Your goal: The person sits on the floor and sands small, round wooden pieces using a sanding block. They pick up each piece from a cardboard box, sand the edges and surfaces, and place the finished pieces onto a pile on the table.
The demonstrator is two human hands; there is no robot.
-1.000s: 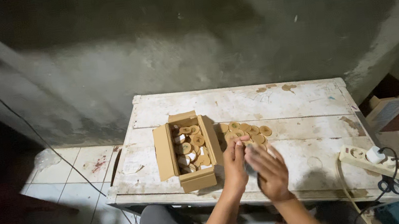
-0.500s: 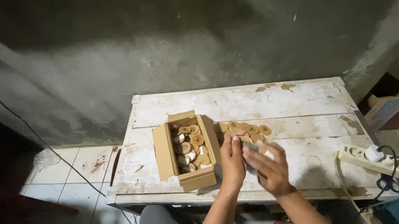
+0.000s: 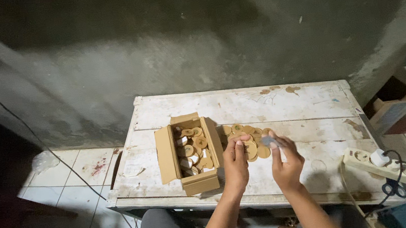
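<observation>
A worn white wooden table (image 3: 283, 101) stands against a stained grey wall, tiled floor to its left. Near the table's front left edge sits an open cardboard box (image 3: 187, 154) full of small brown discs. More discs (image 3: 250, 143) lie loose just beside the box, toward the middle. The left hand (image 3: 236, 165) hovers over them, fingers together and curled; whether it grips one I cannot tell. The right hand (image 3: 286, 160) pinches a small grey piece (image 3: 269, 141) at its fingertips. That piece looks lightly held, so it could slip and drop among the loose discs. A power strip (image 3: 378, 163) rests at the front right corner.
</observation>
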